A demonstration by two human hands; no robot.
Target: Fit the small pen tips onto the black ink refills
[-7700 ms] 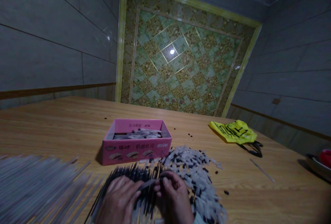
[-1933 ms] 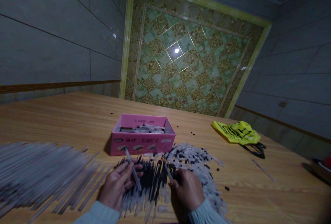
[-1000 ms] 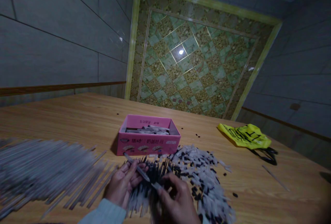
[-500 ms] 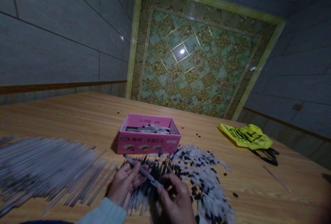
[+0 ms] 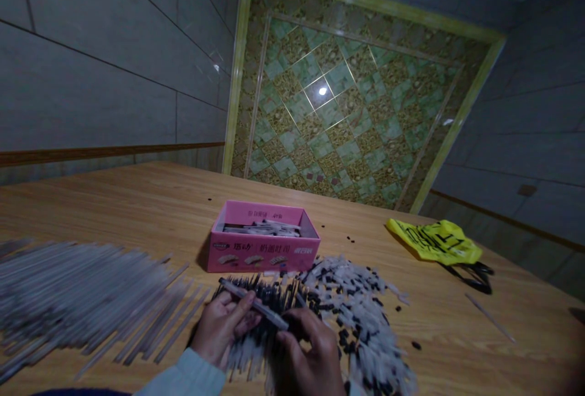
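Note:
My left hand (image 5: pixel 228 325) is closed around a slim, translucent pen (image 5: pixel 256 306), thumb on top, with the pen slanting down to the right. At the pen's lower right end, a pale cap is fitted, and the curled thumb and forefinger of my right hand (image 5: pixel 311 350) are at that end. Under both hands lies a pile of thin, dark-tipped pen parts (image 5: pixel 274 295), partly hidden by them. To the right spreads a heap of clear caps and small black plugs (image 5: pixel 365 317). Many clear pen barrels (image 5: pixel 82 292) lie in a wide layer on the left.
Behind my hands stands an open pink box (image 5: pixel 265 256) with pens (image 5: pixel 269 227) in it. A yellow bag (image 5: pixel 434 240) with black handles lies at the right on the wooden table (image 5: pixel 150 201). One thin stick (image 5: pixel 490 317) and several black bits lie apart.
The cap and the barrel, at an angle to each other before, are now in one straight line. My right fingers have shifted slightly at the cap end.

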